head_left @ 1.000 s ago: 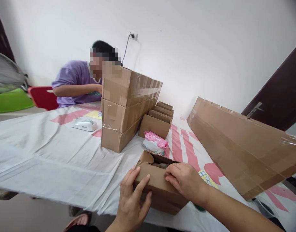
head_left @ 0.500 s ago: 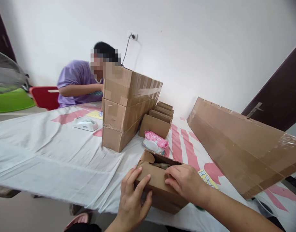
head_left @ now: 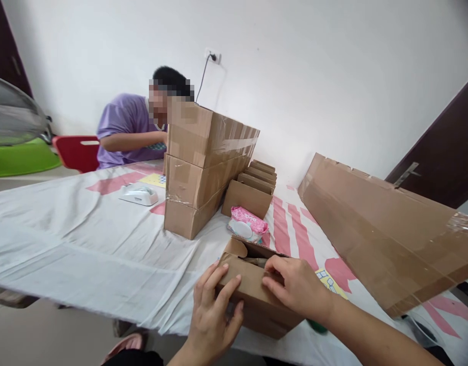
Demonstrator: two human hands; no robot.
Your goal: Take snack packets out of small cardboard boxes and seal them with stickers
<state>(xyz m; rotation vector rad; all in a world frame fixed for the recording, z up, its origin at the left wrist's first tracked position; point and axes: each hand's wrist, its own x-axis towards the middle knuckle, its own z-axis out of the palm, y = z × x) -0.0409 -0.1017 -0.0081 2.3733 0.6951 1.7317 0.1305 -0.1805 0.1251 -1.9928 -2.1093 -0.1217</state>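
an open brown cardboard box (head_left: 253, 288), its contents largely hidden, is steadied on the pink-and-white cloth-covered counter (head_left: 115, 259) by the left grip (head_left: 214, 312), spread loosely over its corner as half a second earlier. the right grip (head_left: 302, 285) is half curled at the opening; whether anything is pinched cannot be told. beyond, a purple-shirted person (head_left: 125, 119) is partly hidden by stacked, tape-shiny brown cartons (head_left: 198, 178).
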